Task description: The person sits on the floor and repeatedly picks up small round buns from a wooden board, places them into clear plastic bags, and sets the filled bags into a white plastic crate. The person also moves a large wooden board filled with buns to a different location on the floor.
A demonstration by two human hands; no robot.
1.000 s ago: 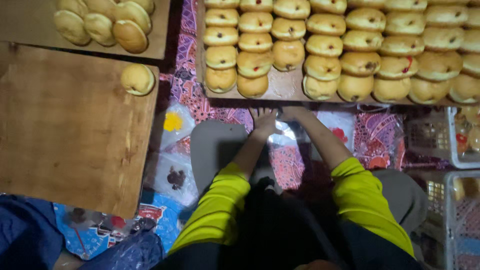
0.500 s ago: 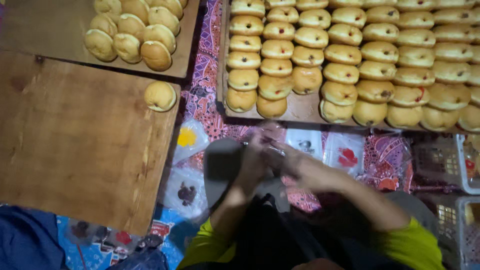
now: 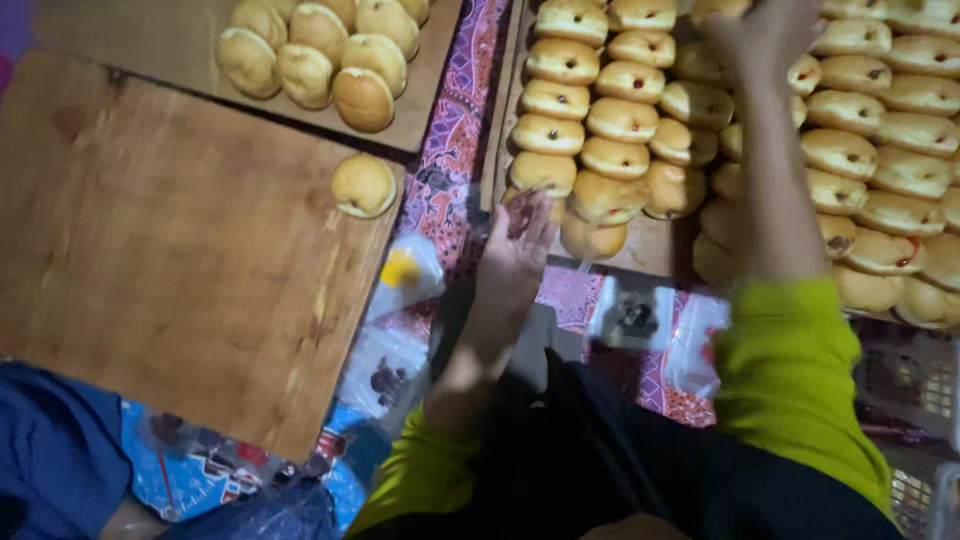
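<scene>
My left hand (image 3: 515, 250) hovers palm-up, fingers apart, at the near edge of a wooden tray (image 3: 655, 250) packed with rows of golden filled buns (image 3: 620, 120). A dark smear marks its fingers, and it holds nothing. My right hand (image 3: 765, 35), on a yellow-green sleeve, stretches far over the buns near the top edge. It is blurred, so I cannot tell whether it grips a bun. One bun (image 3: 363, 185) lies alone on the corner of a big bare wooden board (image 3: 170, 260) at the left.
A second board (image 3: 420, 110) at the top left carries several buns (image 3: 310, 50). Small plastic bags of filling lie on the patterned cloth (image 3: 450, 150): a yellow one (image 3: 405, 270), a dark one (image 3: 385, 375), another dark one (image 3: 635, 315). Blue fabric (image 3: 50, 450) sits bottom left, a plastic basket (image 3: 920, 390) at the right.
Both hands were joined low in front of me. The right arm has since reached up across the buns, and the left hand has opened by the tray's edge.
</scene>
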